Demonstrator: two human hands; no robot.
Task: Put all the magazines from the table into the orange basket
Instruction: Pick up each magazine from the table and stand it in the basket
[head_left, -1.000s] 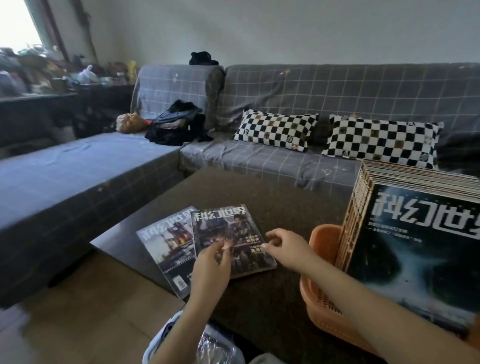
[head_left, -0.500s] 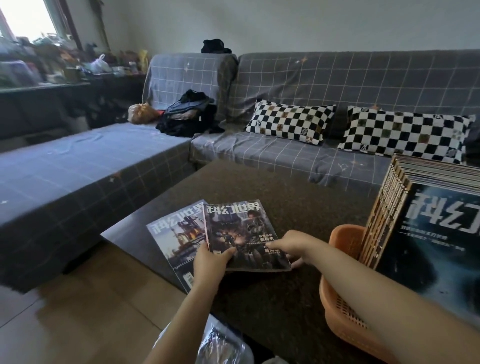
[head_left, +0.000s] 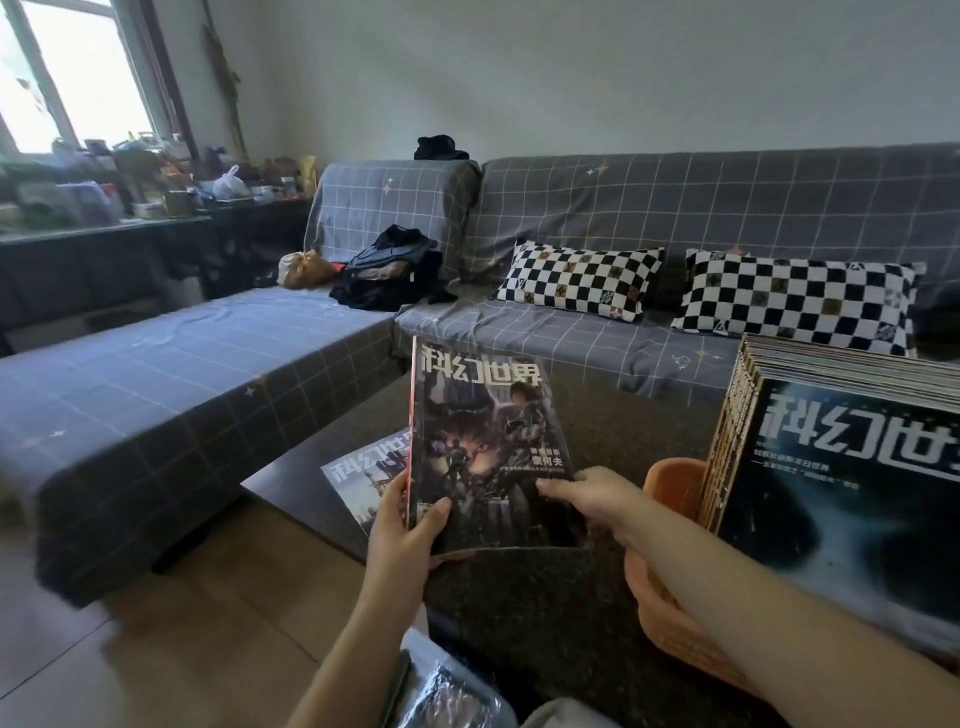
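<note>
A dark-covered magazine is raised off the table, tilted up towards me. My left hand grips its lower left corner, thumb on the cover. My right hand pinches its lower right edge. A second magazine with a paler cover lies flat on the dark table, partly hidden behind the held one. To the right stands the orange basket, packed with several upright magazines whose front cover faces me.
A grey checked sofa wraps round the table's far and left sides, with two chequered cushions and a black bag. Tiled floor lies to the left. A plastic-wrapped item sits at the bottom near me.
Both hands closed on the dark magazine and lifted it from flat on the table to a raised, tilted position. The paler magazine stayed on the table.
</note>
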